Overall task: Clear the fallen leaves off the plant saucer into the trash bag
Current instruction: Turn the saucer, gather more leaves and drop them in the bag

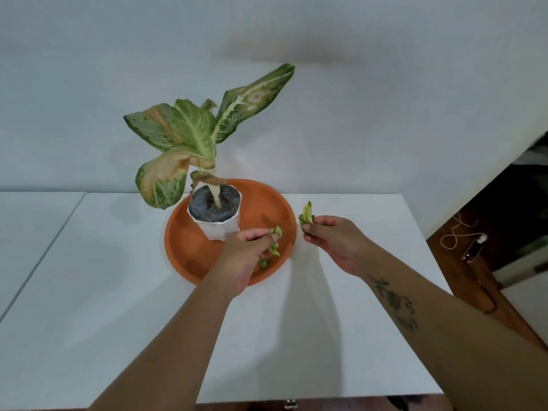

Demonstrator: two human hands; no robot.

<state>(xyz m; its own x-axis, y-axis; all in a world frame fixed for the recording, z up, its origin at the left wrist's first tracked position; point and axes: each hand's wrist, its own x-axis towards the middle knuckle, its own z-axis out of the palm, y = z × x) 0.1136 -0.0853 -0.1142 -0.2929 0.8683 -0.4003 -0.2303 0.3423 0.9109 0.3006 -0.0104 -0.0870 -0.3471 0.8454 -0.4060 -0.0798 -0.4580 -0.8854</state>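
Fingers (274, 236) of the left hand (246, 256) are curled together over the orange plant saucer (189, 253), pinching small green leaf pieces (275, 243) that poke out between the fingertips; at least one piece sits at the top of the pinch and others hang lower, just above the saucer's front right part. Whether any of those lower pieces lie on the saucer itself rather than in the hand cannot be told.

To the right, off the saucer's rim and over the white table (89, 292), the right hand (332, 244) has its thumb and fingers pressed together on a bunch of yellow-green leaves (307, 215), which stand up out of the grip. A dark tattoo (396, 304) runs along that forearm.

On the back left part of the saucer stands a white faceted pot (219, 228) filled with dark soil, holding a variegated plant (189, 134) with broad green, cream and browning leaves; one large leaf droops over the saucer's left rim. Behind it is a plain pale wall (355, 84). At the far right, past the table's edge, a thin cord and a small device (474, 247) lie on a brown floor.
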